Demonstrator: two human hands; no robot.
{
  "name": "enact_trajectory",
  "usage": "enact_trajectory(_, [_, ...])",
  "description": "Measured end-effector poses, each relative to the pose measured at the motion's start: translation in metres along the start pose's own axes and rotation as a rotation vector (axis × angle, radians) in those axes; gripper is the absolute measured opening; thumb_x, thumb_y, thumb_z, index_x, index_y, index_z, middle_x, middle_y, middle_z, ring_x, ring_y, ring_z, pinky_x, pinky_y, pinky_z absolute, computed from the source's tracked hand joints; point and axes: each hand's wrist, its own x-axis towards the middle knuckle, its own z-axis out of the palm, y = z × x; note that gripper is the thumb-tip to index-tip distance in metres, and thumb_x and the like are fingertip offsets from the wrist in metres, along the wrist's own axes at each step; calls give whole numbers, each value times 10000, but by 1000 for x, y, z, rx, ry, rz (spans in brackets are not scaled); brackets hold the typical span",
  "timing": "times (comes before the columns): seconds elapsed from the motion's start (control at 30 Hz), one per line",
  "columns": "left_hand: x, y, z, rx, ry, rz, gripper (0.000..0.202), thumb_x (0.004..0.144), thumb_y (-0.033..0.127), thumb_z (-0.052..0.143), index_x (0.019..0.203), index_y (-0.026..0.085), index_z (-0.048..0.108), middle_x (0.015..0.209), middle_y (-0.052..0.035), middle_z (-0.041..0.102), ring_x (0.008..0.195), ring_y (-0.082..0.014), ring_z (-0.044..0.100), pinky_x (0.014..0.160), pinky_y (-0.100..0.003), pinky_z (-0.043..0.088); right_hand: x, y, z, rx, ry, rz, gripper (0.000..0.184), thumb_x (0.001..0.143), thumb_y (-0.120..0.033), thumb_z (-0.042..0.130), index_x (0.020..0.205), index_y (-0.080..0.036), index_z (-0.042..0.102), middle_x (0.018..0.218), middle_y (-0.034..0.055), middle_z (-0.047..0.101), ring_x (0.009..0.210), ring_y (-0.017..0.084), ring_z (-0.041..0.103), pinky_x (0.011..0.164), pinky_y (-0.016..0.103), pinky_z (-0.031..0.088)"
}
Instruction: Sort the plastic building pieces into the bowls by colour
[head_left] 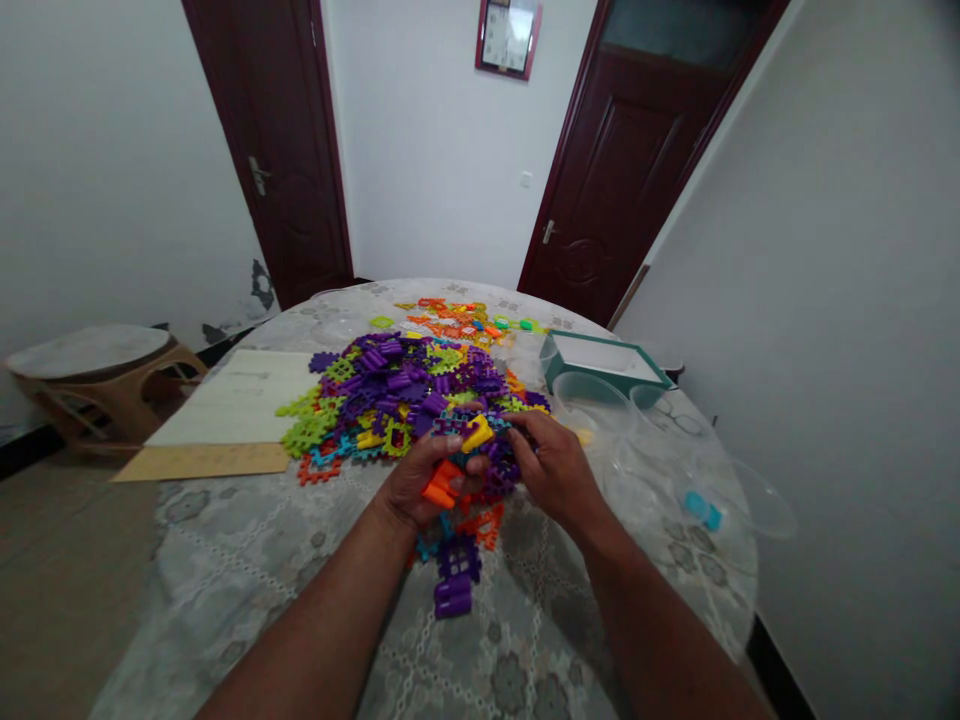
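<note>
My left hand (429,480) is closed around an orange plastic building piece (442,484). A yellow building piece (478,433) sits at its fingertips, and I cannot tell whether the two are joined. Just to the right, my right hand (553,462) has its fingers bent at the edge of a large pile of interlocking toy pieces (390,375), mostly purple and lime green. What its fingertips grip, if anything, is hidden. Below my hands, a purple piece with two tubes (453,597) lies near a purple toothed square piece (459,556) and an orange lattice piece (486,524).
Behind the pile lie scattered orange and green pieces (454,322). A green-rimmed box (607,360) and clear plastic containers (592,400) stand right, with a light blue piece (703,510) among them. A pale board (232,400) lies left on the round table (247,580). A stool (97,375) stands beyond.
</note>
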Motion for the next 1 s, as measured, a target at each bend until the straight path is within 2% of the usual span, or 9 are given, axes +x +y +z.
enact_trajectory(0.2, [5, -2, -10, -42, 65, -48, 412, 775, 286, 843, 1092, 132, 630, 770, -19, 609, 526, -66, 491, 483, -159, 392, -1, 12, -14, 11, 104, 139, 276, 1026, -277, 521, 1170, -207, 746, 1112, 103, 778, 1020, 254, 727, 928, 397, 564])
enact_trajectory(0.3, [7, -2, -13, -55, 91, -46, 363, 791, 286, 828, 1051, 135, 624, 785, -14, 614, 521, -56, 481, 512, -175, 423, -3, 23, -23, 152, 140, 311, 339, 1016, -354, 550, 1271, -212, 722, 999, 68, 774, 861, 224, 732, 788, 354, 594])
enact_trajectory(0.4, [9, -1, -13, -32, 120, -21, 339, 804, 282, 814, 1045, 142, 620, 803, -24, 633, 518, -62, 489, 509, -184, 424, -3, 36, -33, 294, 154, 434, 386, 982, -421, 595, 1276, -200, 709, 866, 29, 733, 682, 190, 694, 606, 303, 576])
enact_trajectory(0.57, [8, 1, -11, 14, 177, -19, 286, 811, 246, 797, 994, 148, 600, 804, -40, 635, 514, -72, 497, 521, -214, 471, -1, 57, -54, 332, 177, 493, 359, 940, -436, 624, 1177, -189, 733, 795, 9, 705, 630, 174, 691, 543, 277, 567])
enact_trajectory(0.7, [8, 2, -8, 56, 217, -8, 271, 815, 213, 768, 1021, 170, 597, 808, -23, 624, 510, -79, 494, 498, -223, 491, 0, 76, -72, 352, 301, 512, 362, 892, -425, 664, 1155, -184, 724, 813, 13, 717, 635, 166, 687, 546, 275, 562])
enact_trajectory(0.8, [9, 2, -5, 107, 217, -17, 287, 793, 211, 786, 1006, 173, 598, 799, -22, 621, 504, -76, 490, 473, -205, 474, 0, 88, -78, 389, 448, 470, 328, 851, -393, 703, 1106, -187, 705, 900, 39, 753, 718, 184, 713, 613, 304, 592])
enact_trajectory(0.87, [9, 2, -5, 132, 212, -2, 302, 779, 216, 808, 997, 169, 605, 787, -25, 623, 502, -76, 498, 464, -193, 461, 0, 91, -76, 374, 514, 383, 236, 842, -349, 704, 1020, -193, 699, 1024, 75, 778, 879, 213, 744, 763, 360, 630])
enact_trajectory(0.93, [9, 1, -5, 136, 213, 13, 301, 773, 219, 824, 976, 163, 608, 783, -34, 628, 503, -79, 507, 465, -195, 462, 0, 92, -72, 327, 544, 283, 145, 852, -303, 682, 954, -200, 693, 1124, 96, 780, 1033, 232, 741, 930, 412, 614])
enact_trajectory(1.0, [8, 1, -6, 119, 216, 13, 294, 771, 218, 828, 957, 157, 609, 789, -44, 632, 503, -80, 505, 481, -212, 481, -1, 92, -68, 273, 553, 215, 102, 872, -274, 652, 938, -206, 691, 1159, 99, 775, 1089, 233, 733, 1003, 428, 588])
